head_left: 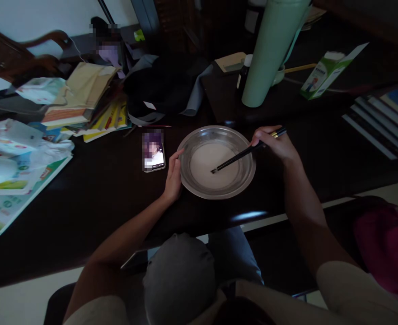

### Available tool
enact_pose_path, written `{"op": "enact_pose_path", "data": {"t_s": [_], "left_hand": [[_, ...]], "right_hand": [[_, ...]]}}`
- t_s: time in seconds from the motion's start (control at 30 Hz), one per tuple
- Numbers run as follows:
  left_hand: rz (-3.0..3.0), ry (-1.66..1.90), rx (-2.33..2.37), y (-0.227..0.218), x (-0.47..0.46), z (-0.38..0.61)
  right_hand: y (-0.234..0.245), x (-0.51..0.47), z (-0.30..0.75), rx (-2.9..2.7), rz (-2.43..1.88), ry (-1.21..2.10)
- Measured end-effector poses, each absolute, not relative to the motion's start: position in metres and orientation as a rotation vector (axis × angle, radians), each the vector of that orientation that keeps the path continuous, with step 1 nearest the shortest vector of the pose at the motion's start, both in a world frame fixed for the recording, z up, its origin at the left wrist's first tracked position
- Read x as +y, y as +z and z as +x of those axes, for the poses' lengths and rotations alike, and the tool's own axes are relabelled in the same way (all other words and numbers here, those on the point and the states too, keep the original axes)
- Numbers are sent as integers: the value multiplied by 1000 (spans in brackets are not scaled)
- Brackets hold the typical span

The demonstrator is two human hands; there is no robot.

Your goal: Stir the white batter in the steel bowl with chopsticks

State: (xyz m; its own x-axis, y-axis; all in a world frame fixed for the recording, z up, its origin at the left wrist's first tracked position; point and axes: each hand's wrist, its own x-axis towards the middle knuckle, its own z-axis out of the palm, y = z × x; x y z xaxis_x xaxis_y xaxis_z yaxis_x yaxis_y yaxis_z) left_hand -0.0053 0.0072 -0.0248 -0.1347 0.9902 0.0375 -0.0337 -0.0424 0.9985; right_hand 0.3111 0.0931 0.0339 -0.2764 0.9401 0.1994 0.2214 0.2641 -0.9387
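Observation:
A wide metal bowl [218, 195] stands on the dark table in front of me, holding a pale, milky mixture [202, 164]. My left hand [174, 178] grips the bowl's left side, with the fingers along its outer wall and one at the rim. Black chopsticks [236, 157] with a gold band near the top are pinched in my right hand [273, 143], above the bowl's right rim. They slant down to the left, and their tips touch the mixture near the middle of the bowl.
Left of the bowl lies a lit phone [154, 155]. Books [83, 97] and plastic packets [12, 140] are piled at the left, beside a black bag [171, 85]. Behind the bowl stand a tall green flask [269, 54], a small dark bottle [243, 74] and an opened carton [322, 76]. More books [378, 124] lie right.

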Motion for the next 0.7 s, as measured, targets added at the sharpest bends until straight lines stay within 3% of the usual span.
{"op": "enact_pose_path", "data": {"t_s": [0.7], "left_hand": [[1161,1349,1273,-23,6,-6]], "right_hand": [[34,93,311,-1669,-1070,1093]]}}
